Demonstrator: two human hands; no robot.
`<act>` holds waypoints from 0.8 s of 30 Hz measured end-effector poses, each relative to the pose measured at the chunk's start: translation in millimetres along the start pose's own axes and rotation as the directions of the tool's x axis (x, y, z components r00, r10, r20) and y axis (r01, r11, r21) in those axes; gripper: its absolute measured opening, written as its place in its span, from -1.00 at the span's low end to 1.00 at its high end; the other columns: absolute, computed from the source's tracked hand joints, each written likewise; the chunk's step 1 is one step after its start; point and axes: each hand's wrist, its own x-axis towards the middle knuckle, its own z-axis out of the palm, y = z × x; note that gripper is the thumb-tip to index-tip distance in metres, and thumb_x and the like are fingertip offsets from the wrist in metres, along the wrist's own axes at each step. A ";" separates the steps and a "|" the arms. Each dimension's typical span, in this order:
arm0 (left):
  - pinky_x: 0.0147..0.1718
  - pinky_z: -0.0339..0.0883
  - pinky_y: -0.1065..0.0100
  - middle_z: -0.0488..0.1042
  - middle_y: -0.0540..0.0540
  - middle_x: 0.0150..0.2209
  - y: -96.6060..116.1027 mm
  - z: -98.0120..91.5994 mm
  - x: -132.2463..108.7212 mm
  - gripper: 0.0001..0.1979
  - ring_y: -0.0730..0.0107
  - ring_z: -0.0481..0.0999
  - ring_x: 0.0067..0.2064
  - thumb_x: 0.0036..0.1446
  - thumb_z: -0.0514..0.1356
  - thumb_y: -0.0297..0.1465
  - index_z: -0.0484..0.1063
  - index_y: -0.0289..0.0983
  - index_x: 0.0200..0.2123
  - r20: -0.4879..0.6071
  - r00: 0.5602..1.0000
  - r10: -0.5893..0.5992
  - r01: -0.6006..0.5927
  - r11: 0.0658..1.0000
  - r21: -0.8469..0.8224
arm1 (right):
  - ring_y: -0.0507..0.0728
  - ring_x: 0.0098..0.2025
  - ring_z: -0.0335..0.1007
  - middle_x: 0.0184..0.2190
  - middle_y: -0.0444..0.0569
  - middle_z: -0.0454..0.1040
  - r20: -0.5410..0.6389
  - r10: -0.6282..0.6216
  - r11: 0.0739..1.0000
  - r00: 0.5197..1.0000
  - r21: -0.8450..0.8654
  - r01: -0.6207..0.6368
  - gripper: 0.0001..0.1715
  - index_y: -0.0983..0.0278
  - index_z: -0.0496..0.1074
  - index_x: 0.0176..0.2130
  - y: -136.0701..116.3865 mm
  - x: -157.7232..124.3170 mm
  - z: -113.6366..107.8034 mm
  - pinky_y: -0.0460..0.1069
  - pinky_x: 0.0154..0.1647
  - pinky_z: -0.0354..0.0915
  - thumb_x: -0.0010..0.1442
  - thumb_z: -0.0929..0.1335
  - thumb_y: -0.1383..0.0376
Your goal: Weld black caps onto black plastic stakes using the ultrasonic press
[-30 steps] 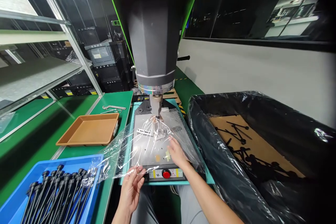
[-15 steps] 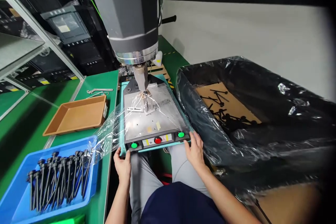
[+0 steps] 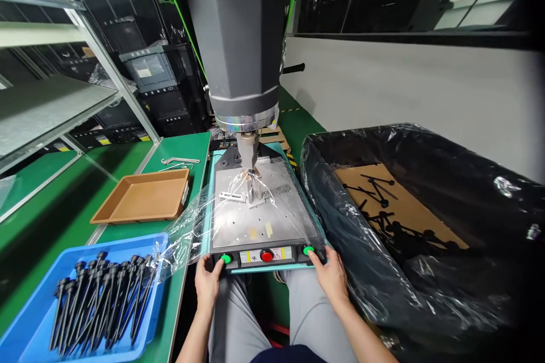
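Fingers [image 3: 315,260] on green buttons [image 3: 226,259], clear film [image 3: 187,232] stretched crosswise, toward blue tray [image 3: 29,317]

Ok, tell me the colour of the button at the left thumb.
The button by the left hand is green; the head view shows it best.

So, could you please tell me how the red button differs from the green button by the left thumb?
The red button sits mid-panel between striped labels, while the green button is near the panel's left end. The thumb of the left hand is at the green button, partly covering it; the red button has no finger on it. Both are on the same dark front panel.
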 end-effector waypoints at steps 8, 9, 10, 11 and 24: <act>0.05 0.31 0.12 0.54 -0.22 -0.11 7.6 -9.9 -2.5 -0.39 0.03 0.51 -0.01 -0.29 0.48 -0.22 0.48 -0.31 -0.12 0.175 0.984 -0.025 0.063 0.974 -0.217 | 0.47 0.11 0.29 0.04 0.33 0.40 0.091 0.012 0.996 0.996 0.088 -0.020 -0.05 0.39 0.33 0.08 9.2 -3.3 -2.4 0.27 0.05 0.28 0.01 0.24 -0.27; 0.05 0.32 0.11 0.54 -0.23 -0.09 8.6 -11.5 -2.9 -0.38 0.03 0.50 0.01 -0.29 0.49 -0.23 0.47 -0.30 -0.10 0.185 0.982 -0.028 0.073 0.968 -0.241 | 0.46 0.13 0.28 0.08 0.32 0.37 0.117 0.022 0.993 0.993 0.114 -0.036 -0.04 0.38 0.31 0.12 10.7 -4.0 -3.4 0.26 0.03 0.29 0.02 0.24 -0.26; 0.08 0.31 0.10 0.53 -0.23 -0.06 10.2 -12.8 -3.2 -0.36 0.02 0.48 0.04 -0.29 0.49 -0.24 0.47 -0.29 -0.07 0.181 0.983 -0.030 0.077 0.963 -0.257 | 0.44 0.16 0.27 0.12 0.31 0.35 0.140 0.037 0.988 0.990 0.144 -0.057 -0.02 0.37 0.28 0.16 11.8 -4.4 -4.3 0.24 0.02 0.31 0.02 0.25 -0.25; 0.10 0.28 0.09 0.52 -0.24 -0.04 12.2 -13.9 -3.2 -0.35 0.01 0.47 0.07 -0.28 0.49 -0.26 0.47 -0.28 -0.05 0.168 0.985 -0.027 0.073 0.960 -0.269 | 0.43 0.18 0.25 0.15 0.31 0.32 0.159 0.053 0.981 0.986 0.175 -0.081 0.01 0.37 0.24 0.21 12.3 -4.4 -5.1 0.23 0.02 0.32 0.01 0.26 -0.24; 0.16 0.27 0.24 0.55 -0.18 -0.02 43.2 -13.2 3.1 -0.53 0.24 0.46 0.13 -0.10 0.44 -0.32 0.43 -0.21 -0.09 0.129 0.991 -0.040 0.112 0.775 -0.622 | 0.42 0.26 0.17 0.23 0.34 0.24 0.183 0.118 0.915 0.976 0.361 -0.179 0.14 0.37 0.11 0.30 3.5 -8.1 -8.2 0.25 0.13 0.24 -0.07 0.35 -0.19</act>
